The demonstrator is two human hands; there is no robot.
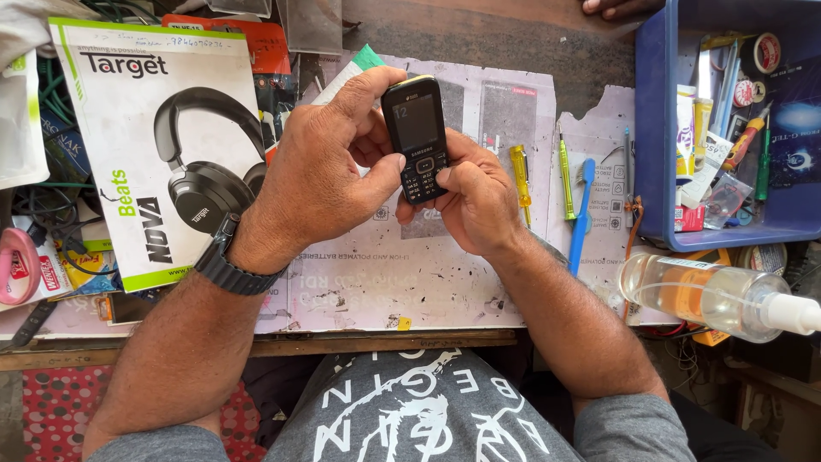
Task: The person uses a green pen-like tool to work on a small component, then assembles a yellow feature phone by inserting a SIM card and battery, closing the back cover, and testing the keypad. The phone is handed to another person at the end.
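Note:
A small black keypad phone (pixel 416 137) with a dark screen is held upright above the worn paper mat (pixel 385 274) on the workbench. My left hand (pixel 329 167) grips its top and left side, thumb on the keypad edge. My right hand (pixel 475 201) cups the phone's lower right, thumb pressed by the keys. A black watch (pixel 224 261) sits on my left wrist.
A white headphone box (pixel 145 145) lies at the left. A yellow screwdriver (pixel 520 175), a green screwdriver (pixel 566 180) and a blue brush (pixel 581 218) lie to the right. A blue tray (pixel 652 128) of tools stands far right, a clear spray bottle (pixel 710 295) below it. Another person's fingers (pixel 616 7) show at top.

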